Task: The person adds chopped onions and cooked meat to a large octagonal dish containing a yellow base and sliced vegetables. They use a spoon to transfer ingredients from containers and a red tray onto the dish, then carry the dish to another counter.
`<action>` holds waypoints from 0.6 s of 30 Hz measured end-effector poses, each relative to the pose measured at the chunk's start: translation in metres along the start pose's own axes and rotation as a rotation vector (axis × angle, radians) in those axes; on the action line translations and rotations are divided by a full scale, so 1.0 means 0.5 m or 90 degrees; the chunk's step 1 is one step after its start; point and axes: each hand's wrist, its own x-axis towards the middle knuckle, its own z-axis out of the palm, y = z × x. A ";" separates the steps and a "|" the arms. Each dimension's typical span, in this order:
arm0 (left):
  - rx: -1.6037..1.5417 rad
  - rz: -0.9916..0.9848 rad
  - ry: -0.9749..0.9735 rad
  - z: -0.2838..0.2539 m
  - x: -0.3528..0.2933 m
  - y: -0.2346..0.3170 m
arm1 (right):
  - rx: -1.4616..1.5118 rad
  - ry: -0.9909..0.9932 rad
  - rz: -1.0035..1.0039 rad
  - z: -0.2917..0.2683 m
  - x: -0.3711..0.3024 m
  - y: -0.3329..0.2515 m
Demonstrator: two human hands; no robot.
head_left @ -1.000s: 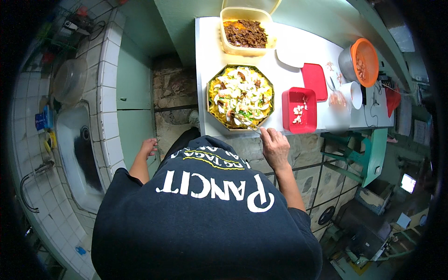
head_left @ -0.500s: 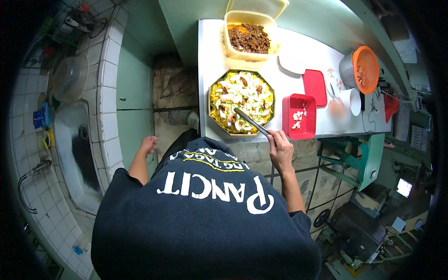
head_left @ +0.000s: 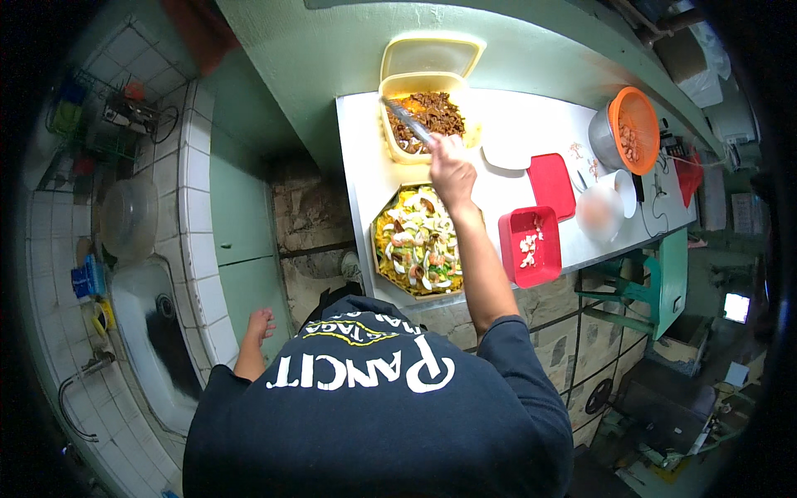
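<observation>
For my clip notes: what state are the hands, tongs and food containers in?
Right hand, closed on the tongs
Tongs, held over the yellow tub
Left hand, seemingly empty
Yellow tub, open, brown food inside
Octagonal tray, filled, egg slices on top
Red container, uncovered, white pieces inside
Orange bowl, pinkish pieces inside

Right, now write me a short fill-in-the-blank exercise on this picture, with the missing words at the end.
1. The hand gripping the long utensil is the person's ____ one.
2. Most of the chopped food in the open yellowish box is dark ____.
3. Small white pieces lie in a box coloured ____.
4. The bowl touching the grey pot is ____.

Missing words: right; brown; red; orange.
</observation>
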 end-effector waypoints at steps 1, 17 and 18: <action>0.004 -0.003 0.002 -0.013 0.005 -0.005 | -0.022 -0.035 0.044 0.004 0.030 0.034; 0.004 0.043 -0.013 -0.039 0.034 0.060 | -0.115 -0.170 0.087 0.015 0.110 0.074; 0.007 0.042 -0.015 -0.030 0.031 0.058 | -0.102 -0.161 0.093 -0.010 0.096 0.075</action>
